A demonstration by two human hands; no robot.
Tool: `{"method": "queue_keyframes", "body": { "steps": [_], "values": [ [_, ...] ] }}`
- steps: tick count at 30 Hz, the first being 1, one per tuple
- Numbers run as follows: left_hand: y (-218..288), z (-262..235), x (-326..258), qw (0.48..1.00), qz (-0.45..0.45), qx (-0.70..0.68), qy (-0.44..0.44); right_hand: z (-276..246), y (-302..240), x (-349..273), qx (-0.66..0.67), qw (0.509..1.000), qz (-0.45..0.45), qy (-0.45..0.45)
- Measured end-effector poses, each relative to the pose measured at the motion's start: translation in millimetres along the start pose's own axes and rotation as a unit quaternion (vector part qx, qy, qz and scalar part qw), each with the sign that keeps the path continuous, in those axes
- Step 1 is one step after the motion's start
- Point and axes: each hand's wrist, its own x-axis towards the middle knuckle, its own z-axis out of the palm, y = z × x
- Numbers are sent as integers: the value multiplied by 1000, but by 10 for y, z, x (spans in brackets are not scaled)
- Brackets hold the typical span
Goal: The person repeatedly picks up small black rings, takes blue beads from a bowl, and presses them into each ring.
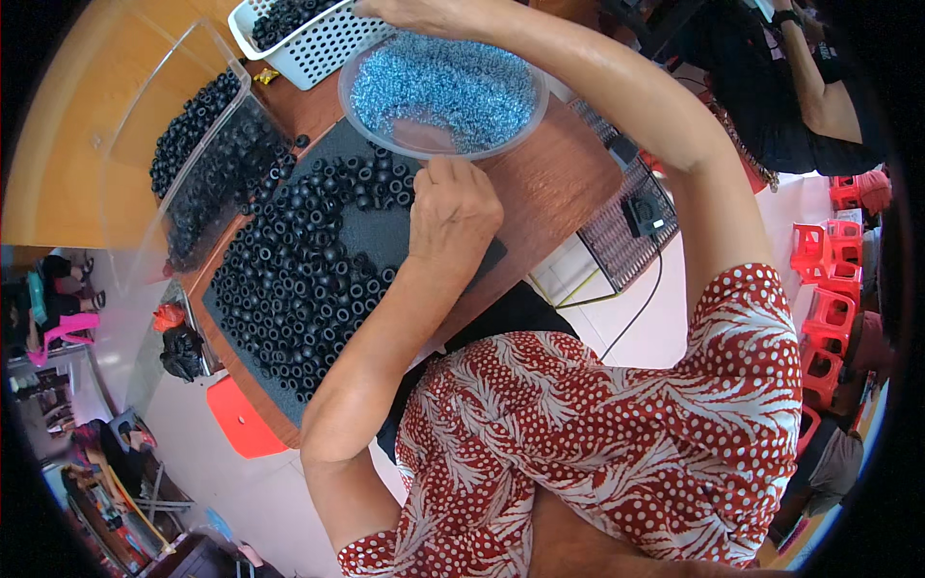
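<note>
My left hand (453,207) is closed, knuckles up, just in front of the near rim of a round clear tub (424,154). What its fingers hold, if anything, is hidden. Small shiny blue-silver pieces (453,82) fill most of the tub, with a bare patch of bottom at the near side. My right hand (409,12) reaches over the far side of the tub to the edge of a white perforated basket (332,48); the picture's upper edge cuts it off. Black ring-shaped pieces (308,279) lie thickly on a dark grey mat (376,231) left of my left hand.
A clear plastic bin (193,164) tilts at the left, black rings inside and spilling from its mouth. More black rings (284,19) sit in the basket. The wooden table (568,173) ends at the right, beside a metal rack (631,226) with a cable. A person (819,96) works at far right.
</note>
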Motion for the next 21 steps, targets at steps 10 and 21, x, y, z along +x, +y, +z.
{"method": "queue_keyframes", "body": {
  "steps": [10, 21],
  "values": [
    [88, -51, -53, 999, -34, -32, -1, -119, -169, -911, 56, 979, -1, -194],
    [172, -59, -26, 995, -44, -87, -27, 36, -185, -1009, -54, 967, -60, -244]
  ]
}}
